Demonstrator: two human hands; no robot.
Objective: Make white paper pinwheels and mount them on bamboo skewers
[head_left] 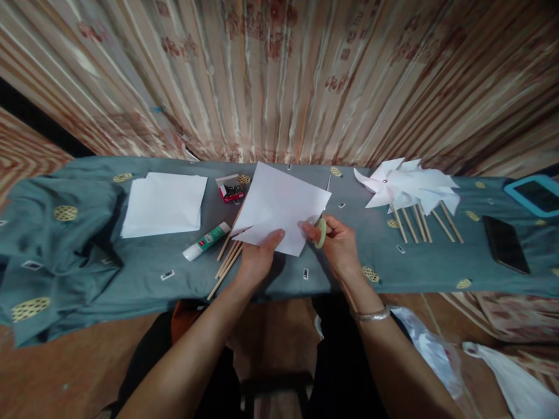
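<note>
One sheet of white paper (282,201) is held at a slant over the middle of a long table draped in a grey-green cloth (144,262) printed with yellow, pineapple-like motifs. The left hand (257,259) clamps the sheet's near edge, thumb pressed on top and the other fingers hidden beneath; a short slit runs inward from the left corner. At the opposite side, the right hand (340,247), a silver-coloured bracelet (371,316) at its wrist, has its fingers closed around the pale green handles of a pair of scissors (322,234). A blade tip shows past the sheet's right corner; how far the blades are parted cannot be told.

Several slim wooden sticks (227,265) lie beside and partly behind the left hand, near a green-and-white glue stick (206,241) and a small, open red box (230,192) with dark contents. Farther left rests a loose stack of white paper (163,203). To the right, white paper pinwheels (414,183) on wooden sticks overlap in a row, with a black smartphone (505,244) and a blue-framed tablet (537,195) beyond them. A patterned curtain (279,87) hangs behind the table.
</note>
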